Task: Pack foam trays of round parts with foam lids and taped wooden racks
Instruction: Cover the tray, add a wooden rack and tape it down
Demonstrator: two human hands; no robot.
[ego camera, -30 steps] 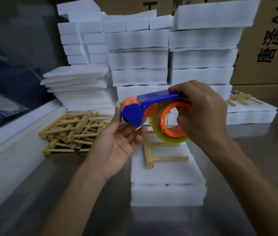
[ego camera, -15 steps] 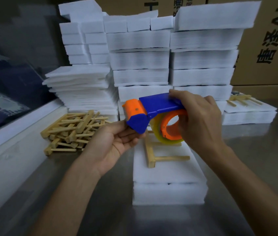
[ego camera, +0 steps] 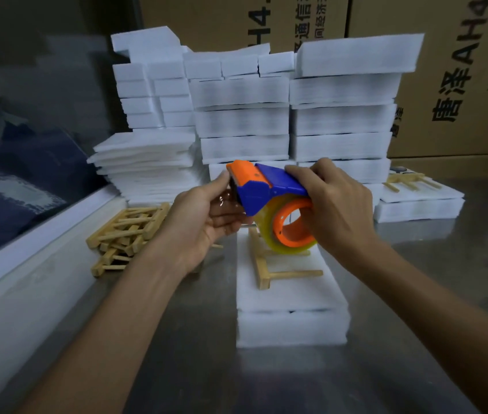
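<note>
Foam, wood, plastic and steel, each with its own finish.

The blue and orange plastic tape dispenser (ego camera: 262,191) looks smooth with a slight sheen, and its roll of clear yellowish tape (ego camera: 269,231) is glossy. The white foam tray stack (ego camera: 292,321) is matt and fibrous, like the tall white foam piles (ego camera: 341,121) behind. The pale wooden rack (ego camera: 266,270) and the heap of wooden racks (ego camera: 126,231) are bare and unvarnished. The grey metal tabletop (ego camera: 207,369) is brushed and dully reflective. The brown cardboard boxes (ego camera: 460,85) are matt.
</note>
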